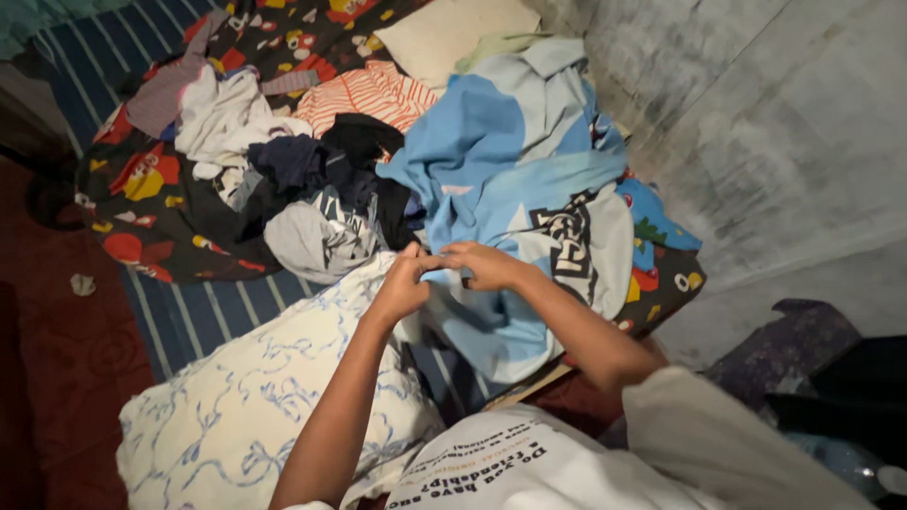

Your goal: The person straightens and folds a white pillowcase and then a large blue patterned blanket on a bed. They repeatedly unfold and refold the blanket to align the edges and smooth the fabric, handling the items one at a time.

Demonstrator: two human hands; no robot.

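Across the upper and middle of the frame lies a mattress [170, 326] with blue and white stripes, partly covered by a dark sheet [161, 212] printed with red and yellow figures. On it, in the upper centre, sits a heap of loose clothes [283, 170]: white, dark navy, grey and an orange-striped piece. Right of the heap, filling the centre, spreads a large light-blue cloth [510, 151] with white and black patches, its lower part running down to the hands. At lower left lies a white pillow [236, 406] patterned with blue lines, touching the left forearm. A grey stained wall [756, 123] fills the upper right. In the middle of the frame the left hand [402, 283] and the right hand [487, 264] meet, fingertips close together, both pinching the edge of the light-blue cloth between them. The work in hand looks like finding a hem or corner; it would go best by keeping a firm pinch with one hand while the other slides outward along the edge, so the cloth opens flat instead of bunching.
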